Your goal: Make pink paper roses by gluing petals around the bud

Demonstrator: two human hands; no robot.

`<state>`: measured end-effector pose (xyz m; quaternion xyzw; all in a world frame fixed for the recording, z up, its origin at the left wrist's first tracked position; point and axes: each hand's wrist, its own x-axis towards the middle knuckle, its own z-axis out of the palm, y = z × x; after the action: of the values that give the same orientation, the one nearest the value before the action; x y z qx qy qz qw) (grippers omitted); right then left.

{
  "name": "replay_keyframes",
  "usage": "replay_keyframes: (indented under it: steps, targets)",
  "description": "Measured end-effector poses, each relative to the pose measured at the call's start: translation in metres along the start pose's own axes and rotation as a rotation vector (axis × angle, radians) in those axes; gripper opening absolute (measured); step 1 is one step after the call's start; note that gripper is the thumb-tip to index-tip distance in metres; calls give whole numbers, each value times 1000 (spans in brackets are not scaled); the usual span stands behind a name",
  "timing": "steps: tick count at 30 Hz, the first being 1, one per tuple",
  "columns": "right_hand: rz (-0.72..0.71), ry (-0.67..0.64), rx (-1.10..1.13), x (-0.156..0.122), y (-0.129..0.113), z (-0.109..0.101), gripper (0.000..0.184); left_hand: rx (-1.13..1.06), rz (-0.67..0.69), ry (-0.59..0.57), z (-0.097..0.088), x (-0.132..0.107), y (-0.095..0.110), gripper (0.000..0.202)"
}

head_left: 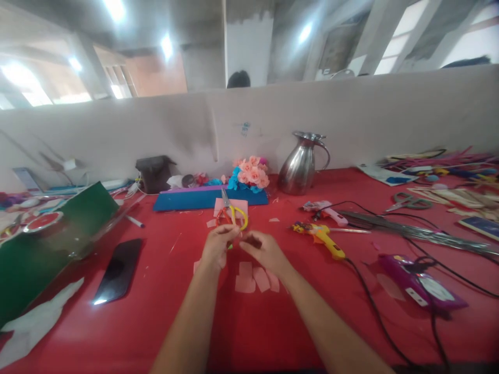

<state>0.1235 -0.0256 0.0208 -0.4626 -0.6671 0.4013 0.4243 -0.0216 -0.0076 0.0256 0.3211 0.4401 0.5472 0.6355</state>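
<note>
My left hand (218, 246) is closed in a pinch over the middle of the table, with a small pale pink bit at its fingertips that is too blurred to name. Close on its right is my right hand (267, 253), fingers bent and thumb apart, with nothing visible in it. Just beyond the fingertips lie scissors (244, 218) with yellow and red handles, partly over a pink paper sheet (240, 204). Several cut pink paper pieces (245, 283) lie below my right hand. A small green bit (230, 246) shows between the hands.
Behind are a blue board (187, 201), a pink flower bunch (253, 174) and a steel jug (298, 169). To the right lie yellow (329, 244) and pink (331, 213) glue guns, wires and a purple power strip (423, 285). A phone (119, 270) and green board (35, 265) are left.
</note>
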Motion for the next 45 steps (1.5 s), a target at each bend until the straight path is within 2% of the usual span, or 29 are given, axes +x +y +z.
replay_keyframes:
  steps: [4, 11, 24, 31, 41, 45]
  targets:
    - [-38, 20, -24, 0, 4, 2, 13, -53, 15, 5, 1, 0, -1, 27]
    - [-67, 33, -13, 1, 5, 1, 12, -24, 125, -14, 4, -2, 0, 25]
    - [-75, 10, -36, -1, 3, 2, 10, 16, 180, 5, 0, 2, -5, 20]
    - [-83, 43, -22, -1, 1, 1, 10, 47, 147, -94, 3, -2, -2, 20]
    - [-66, 23, -37, -1, 0, 1, 10, 51, 154, -42, 4, -2, -4, 20]
    - [-68, 28, -37, -1, -2, 1, 10, 38, 147, -71, 5, -3, -2, 19]
